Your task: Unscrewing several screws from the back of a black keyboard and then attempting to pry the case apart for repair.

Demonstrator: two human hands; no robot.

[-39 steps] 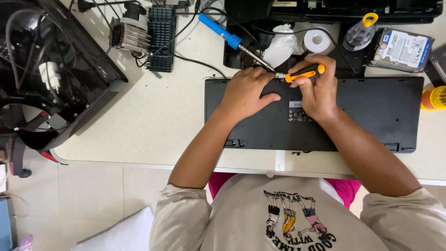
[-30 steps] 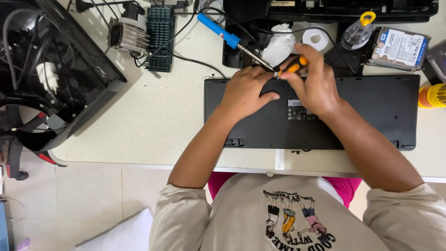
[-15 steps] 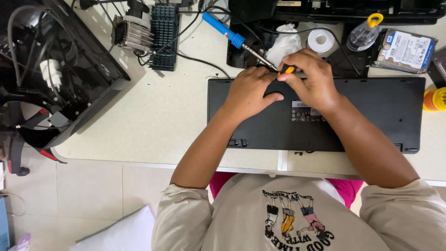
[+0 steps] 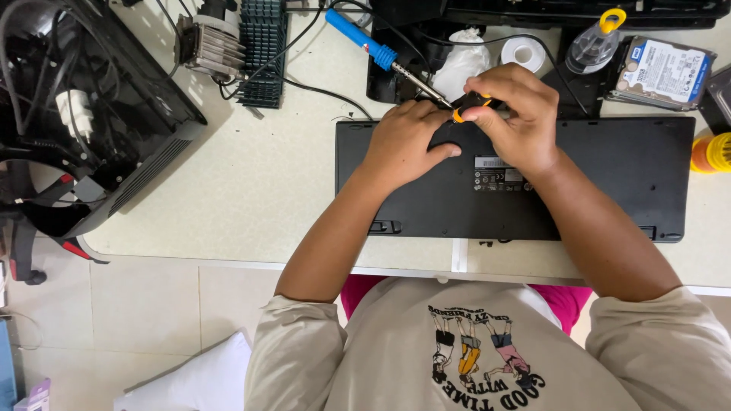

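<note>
While the left hand (image 4: 403,144) lay flat and open on the upturned keyboard (image 4: 609,183), the right hand (image 4: 514,114) had its grip closed around a small screwdriver (image 4: 470,103) at the keyboard's far edge.

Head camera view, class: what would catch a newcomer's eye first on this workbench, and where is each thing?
The black keyboard, lying face down across the table's near edge, draws the eye first. On it the left hand presses flat while the right hand grips an orange-and-black screwdriver at its far edge. Just beyond lies a blue-handled soldering iron, and an opened black computer case fills the left side.
</note>
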